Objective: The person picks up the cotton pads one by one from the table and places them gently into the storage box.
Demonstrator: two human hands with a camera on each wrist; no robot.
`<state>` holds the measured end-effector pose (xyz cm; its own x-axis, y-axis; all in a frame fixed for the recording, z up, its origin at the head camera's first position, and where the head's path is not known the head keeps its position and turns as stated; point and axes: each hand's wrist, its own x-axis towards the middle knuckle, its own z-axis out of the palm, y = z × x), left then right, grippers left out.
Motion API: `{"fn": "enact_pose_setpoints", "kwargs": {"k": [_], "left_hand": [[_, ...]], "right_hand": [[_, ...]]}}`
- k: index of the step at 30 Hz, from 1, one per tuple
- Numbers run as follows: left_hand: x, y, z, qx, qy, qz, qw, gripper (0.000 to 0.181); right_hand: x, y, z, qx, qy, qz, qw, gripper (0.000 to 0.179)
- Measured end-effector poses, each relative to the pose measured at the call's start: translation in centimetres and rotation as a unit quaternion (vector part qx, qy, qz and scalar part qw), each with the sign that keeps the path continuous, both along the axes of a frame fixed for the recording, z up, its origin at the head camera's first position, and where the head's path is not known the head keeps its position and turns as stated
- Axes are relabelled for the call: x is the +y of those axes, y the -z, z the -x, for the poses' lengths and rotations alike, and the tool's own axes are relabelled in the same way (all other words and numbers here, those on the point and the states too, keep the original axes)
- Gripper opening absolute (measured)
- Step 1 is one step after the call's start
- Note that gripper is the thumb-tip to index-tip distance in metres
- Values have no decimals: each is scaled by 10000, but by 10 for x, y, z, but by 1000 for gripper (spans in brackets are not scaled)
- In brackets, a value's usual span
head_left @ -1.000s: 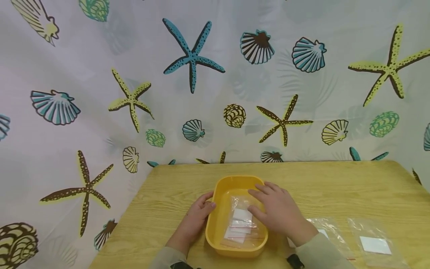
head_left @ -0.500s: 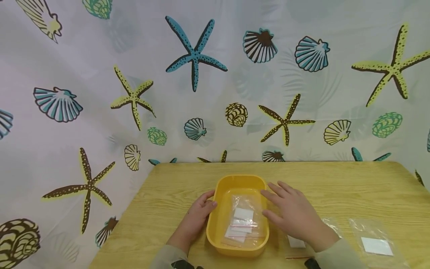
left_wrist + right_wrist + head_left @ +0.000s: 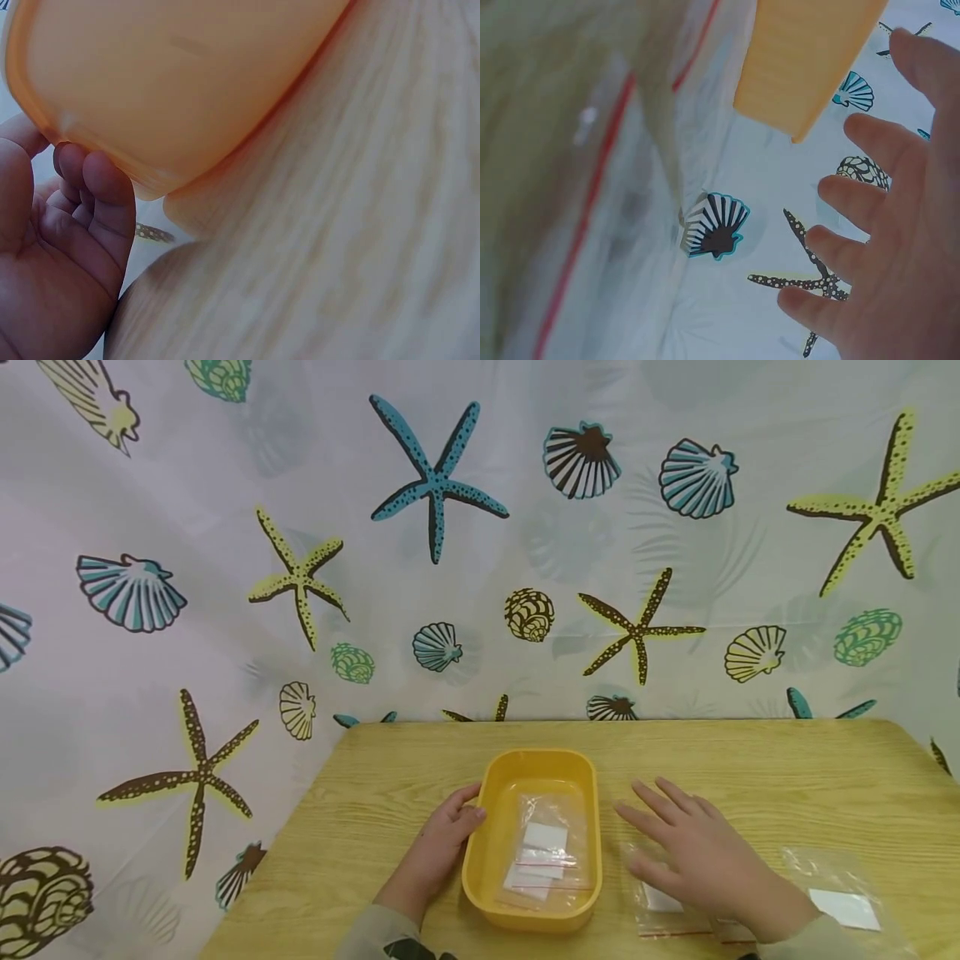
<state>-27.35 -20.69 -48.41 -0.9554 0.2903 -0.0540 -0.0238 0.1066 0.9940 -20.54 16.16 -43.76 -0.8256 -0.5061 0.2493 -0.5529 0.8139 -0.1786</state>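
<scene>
A yellow plastic box (image 3: 489, 860) stands on the table, with several small zip bags (image 3: 546, 837) holding white cards stacked inside. My left hand (image 3: 437, 842) grips its left side, thumb at the rim; in the left wrist view the fingers bend against the box wall. To the right of the box, my right hand (image 3: 697, 856) hovers with fingers spread and nothing in it. Beneath that hand lies a clear zip bag (image 3: 662, 900) with a white card, and another bag (image 3: 731, 930) is mostly hidden by it. Their red seals blur large in the right wrist view.
Farther right lies one more clear bag (image 3: 843, 906) with a white card, partly behind the right forearm. The wooden table (image 3: 750, 768) ends at a pale curtain (image 3: 480, 527) printed with starfish and shells, which also runs along the left side.
My right hand has moved off the box's right rim, going right over the bags on the table. The left hand has stayed on the box, which has kept its place.
</scene>
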Motion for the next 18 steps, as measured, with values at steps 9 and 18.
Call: {"fn": "enact_pose_setpoints", "kwargs": {"k": [9, 18], "left_hand": [[-1, 0, -1, -50, 26, -170, 9998, 54], [-2, -3, -1, -28, 32, -195, 9998, 54]], "right_hand": [[9, -5, -8, -527, -167, -133, 9984, 70], [13, -2, -11, -846, -163, -229, 9960, 75]]}}
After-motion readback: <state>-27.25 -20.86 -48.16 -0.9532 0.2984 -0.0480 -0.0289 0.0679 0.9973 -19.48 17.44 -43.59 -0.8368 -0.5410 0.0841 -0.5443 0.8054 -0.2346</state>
